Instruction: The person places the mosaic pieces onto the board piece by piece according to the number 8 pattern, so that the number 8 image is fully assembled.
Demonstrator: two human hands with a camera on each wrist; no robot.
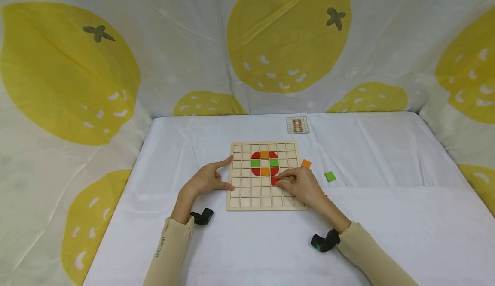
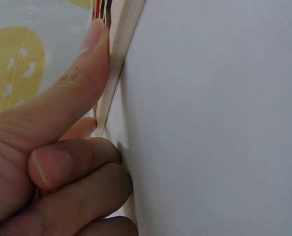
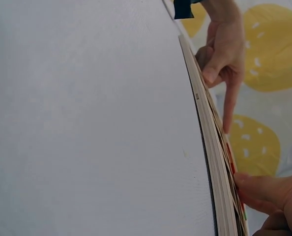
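Observation:
A wooden grid board [image 1: 247, 200] lies on the white cloth. On it, red rounded tiles [image 1: 255, 172], orange square tiles [image 1: 264, 154] and green square tiles [image 1: 255, 163] form a ring around one bare cell. My right hand [image 1: 303, 185] pinches a red tile [image 1: 274, 181] between thumb and index finger, just below the ring's lower right corner; the fingertips partly cover it. At the board's left edge, my left hand [image 1: 205, 179] rests its extended index finger and thumb against the rim. In the left wrist view its other fingers [image 2: 77, 191] are bent near the cloth.
A small card [image 1: 297, 125] with a printed grid pattern lies behind the board. To the right are a loose orange tile [image 1: 306, 163] and a green tile [image 1: 330, 176]. A bit of red shows beside the right wrist. Lemon-print fabric [image 1: 290, 32] stands behind.

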